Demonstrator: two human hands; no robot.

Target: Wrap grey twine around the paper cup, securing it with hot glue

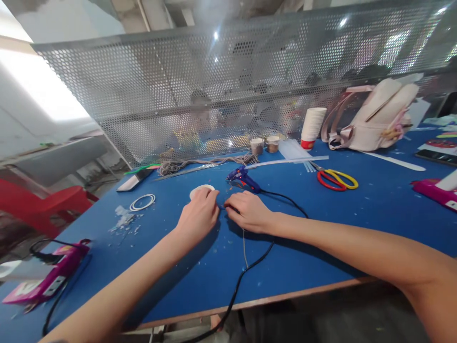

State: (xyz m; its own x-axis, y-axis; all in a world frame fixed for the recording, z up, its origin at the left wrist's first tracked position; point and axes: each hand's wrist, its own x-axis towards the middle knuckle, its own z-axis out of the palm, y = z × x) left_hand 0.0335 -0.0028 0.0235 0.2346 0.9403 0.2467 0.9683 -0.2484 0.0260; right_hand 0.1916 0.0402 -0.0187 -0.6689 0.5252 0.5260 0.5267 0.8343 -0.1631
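Note:
My left hand (pixel 198 213) rests on the blue table (pixel 357 228), fingers curled over the near edge of a round white disc (pixel 202 189). My right hand (pixel 248 211) lies close beside it, fingers pinched together on a thin cord (pixel 244 247) that trails back toward me. The two hands almost touch at the fingertips. Just beyond the right hand lies a blue glue gun (pixel 243 178), its black cable (pixel 250 267) running past my right wrist and off the table's front edge.
Red and yellow scissors (pixel 335 179), a stack of paper cups (pixel 312 126), two small cups (pixel 264 144) and a pink backpack (pixel 374 119) sit at the back right. A white ring (pixel 142 202) and scraps lie left. Pink devices (pixel 50 278) sit at both sides. A perforated metal screen (pixel 214 85) closes the back.

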